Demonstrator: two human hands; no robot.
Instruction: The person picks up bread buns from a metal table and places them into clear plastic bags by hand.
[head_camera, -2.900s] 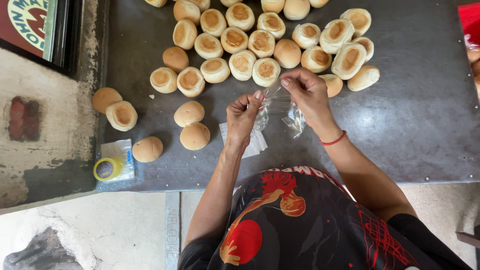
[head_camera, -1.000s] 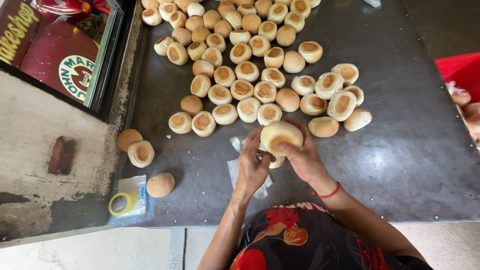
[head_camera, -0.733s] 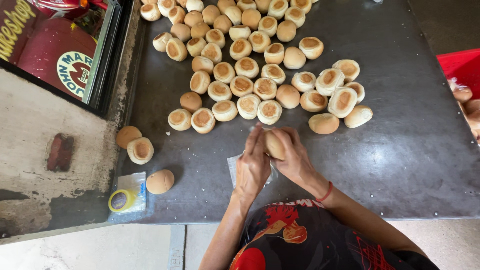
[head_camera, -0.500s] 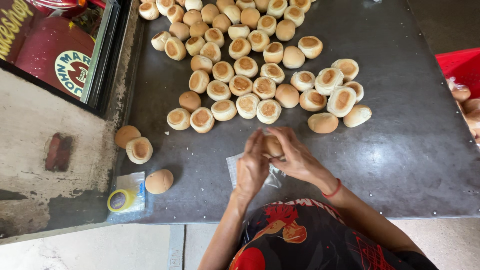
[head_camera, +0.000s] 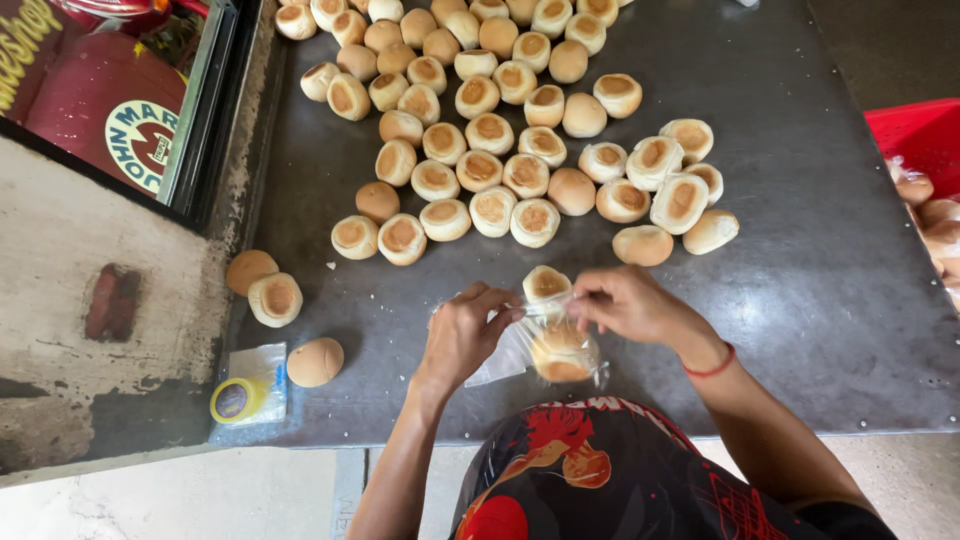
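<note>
Holding a clear plastic bag (head_camera: 545, 345) with one bun (head_camera: 563, 352) now inside, the left hand (head_camera: 462, 335) and right hand (head_camera: 630, 305) each pinch its mouth shut-fingered near the metal table's (head_camera: 800, 300) front edge. Moments earlier the bun sat bare between both palms; bagging has begun. A second bun (head_camera: 546, 283) lies just beyond, the loose heap of buns (head_camera: 500, 150) farther back.

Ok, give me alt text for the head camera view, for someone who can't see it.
Seen from above, a person's left hand and right hand pinch the mouth of a clear plastic bag holding round buns, over a dark metal table. Dozens of loose buns lie spread beyond; a tape roll sits at left.
</note>
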